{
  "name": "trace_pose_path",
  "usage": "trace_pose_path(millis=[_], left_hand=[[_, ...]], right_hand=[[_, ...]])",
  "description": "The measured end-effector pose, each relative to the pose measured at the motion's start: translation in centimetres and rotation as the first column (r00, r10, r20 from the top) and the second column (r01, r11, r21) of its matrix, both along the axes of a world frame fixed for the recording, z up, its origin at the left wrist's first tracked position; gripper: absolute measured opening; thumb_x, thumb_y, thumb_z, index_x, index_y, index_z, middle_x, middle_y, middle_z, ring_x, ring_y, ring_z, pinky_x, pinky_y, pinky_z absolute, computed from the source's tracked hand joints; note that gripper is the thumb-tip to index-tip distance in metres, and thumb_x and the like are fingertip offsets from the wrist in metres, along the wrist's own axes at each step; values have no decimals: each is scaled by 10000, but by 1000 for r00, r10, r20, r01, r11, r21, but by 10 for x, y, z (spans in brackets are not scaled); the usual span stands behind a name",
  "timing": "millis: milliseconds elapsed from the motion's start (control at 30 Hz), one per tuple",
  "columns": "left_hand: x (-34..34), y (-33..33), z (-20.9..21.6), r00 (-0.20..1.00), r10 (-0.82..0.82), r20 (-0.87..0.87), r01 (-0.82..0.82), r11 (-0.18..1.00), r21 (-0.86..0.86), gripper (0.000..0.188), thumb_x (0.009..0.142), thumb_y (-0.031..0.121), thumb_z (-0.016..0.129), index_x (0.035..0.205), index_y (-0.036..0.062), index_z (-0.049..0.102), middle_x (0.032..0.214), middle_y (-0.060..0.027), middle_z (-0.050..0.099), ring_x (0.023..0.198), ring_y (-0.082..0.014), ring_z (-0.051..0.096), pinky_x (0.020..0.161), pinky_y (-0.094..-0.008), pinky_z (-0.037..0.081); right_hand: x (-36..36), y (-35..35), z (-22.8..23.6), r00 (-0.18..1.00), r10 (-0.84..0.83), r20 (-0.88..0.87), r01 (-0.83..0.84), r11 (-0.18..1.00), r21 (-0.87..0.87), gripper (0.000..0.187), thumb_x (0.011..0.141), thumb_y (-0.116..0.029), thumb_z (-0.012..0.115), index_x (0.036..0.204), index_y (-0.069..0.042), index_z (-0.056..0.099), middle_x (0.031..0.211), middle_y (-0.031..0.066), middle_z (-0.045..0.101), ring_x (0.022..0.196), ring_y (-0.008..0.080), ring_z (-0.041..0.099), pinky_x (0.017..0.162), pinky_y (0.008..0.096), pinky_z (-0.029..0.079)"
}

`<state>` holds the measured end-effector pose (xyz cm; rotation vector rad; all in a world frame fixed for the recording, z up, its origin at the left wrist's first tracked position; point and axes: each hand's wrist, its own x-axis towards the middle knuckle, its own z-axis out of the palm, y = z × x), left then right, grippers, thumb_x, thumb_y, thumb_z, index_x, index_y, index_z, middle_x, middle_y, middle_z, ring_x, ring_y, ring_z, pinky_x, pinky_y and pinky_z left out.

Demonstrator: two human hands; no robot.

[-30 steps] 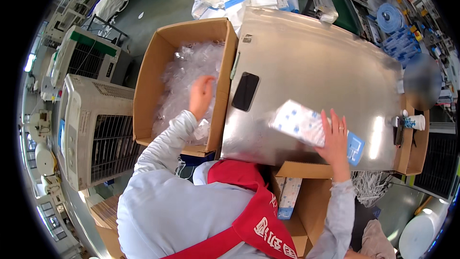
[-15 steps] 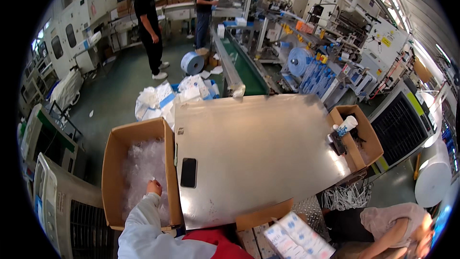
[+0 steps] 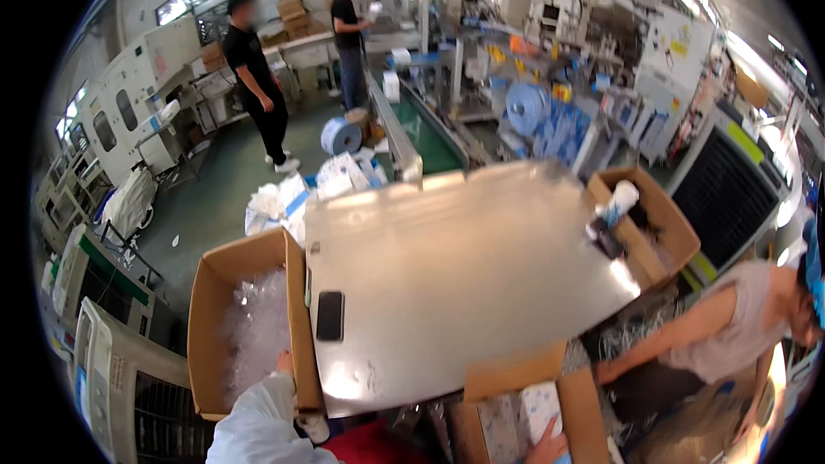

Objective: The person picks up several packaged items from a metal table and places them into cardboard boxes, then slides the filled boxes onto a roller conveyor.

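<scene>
My left hand [image 3: 284, 362], in a white sleeve, reaches over the inner side of a cardboard carton [image 3: 301, 318] at the left. Crumpled clear plastic film [image 3: 260, 326] fills that carton. The fingers are small and partly hidden against the film, so their grip is unclear. At the lower edge my right hand [image 3: 548, 447] is closed on a white patterned pack [image 3: 540, 406]. The pack sits in an open carton [image 3: 583, 408] in front of the table, beside other light patterned packs [image 3: 498, 430].
A metal-topped table [image 3: 447, 266] carries a black phone [image 3: 330, 315] near its left edge. A carton [image 3: 670, 232] with a white bottle-like item [image 3: 623, 198] stands at its right. A co-worker [image 3: 722, 326] bends close by at lower right. A conveyor [image 3: 425, 137] lies beyond.
My right hand has lowered the white pack into the front carton, and its flaps now show wider. My left hand has shifted slightly downward in view. The co-worker has come further into view.
</scene>
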<state>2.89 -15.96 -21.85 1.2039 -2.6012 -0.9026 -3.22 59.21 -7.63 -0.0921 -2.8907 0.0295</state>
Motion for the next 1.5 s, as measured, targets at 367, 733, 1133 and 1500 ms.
trace_pose_path(millis=[367,733,1133,1500], left_hand=[[10,12,143,951,54,-305,-92,990,-111,236,818,234,699,878,7,727,768,-99,702,707,-193,648,666,-330,508],[-128,278,366,653,-667,-360,757,554,346,83,947,82,549,981,16,587,836,-47,620,771,-111,595,703,-260,504],[-162,582,138,-790,-613,-11,547,-712,441,306,742,302,711,931,61,695,1082,-127,654,1136,-232,568,959,-457,428],[-143,547,73,-707,-707,12,694,-691,203,332,707,305,691,928,57,712,1167,-159,608,1166,-287,531,999,-465,383]], right_hand=[[24,-24,96,996,-56,62,71,964,-257,951,631,-7,723,1471,-210,328,1188,184,443,1165,384,376,1014,477,238],[72,-31,70,925,-12,-380,-130,930,-345,743,676,-70,740,1355,-108,442,1300,223,420,1146,393,405,941,497,300],[94,-17,153,974,-225,-9,146,659,-738,1075,627,-107,847,1480,-14,199,1223,177,397,1119,344,415,966,426,357],[92,-35,191,943,-222,246,265,60,-962,1131,623,-14,835,1508,-38,131,1266,105,413,1169,218,468,980,325,411]])
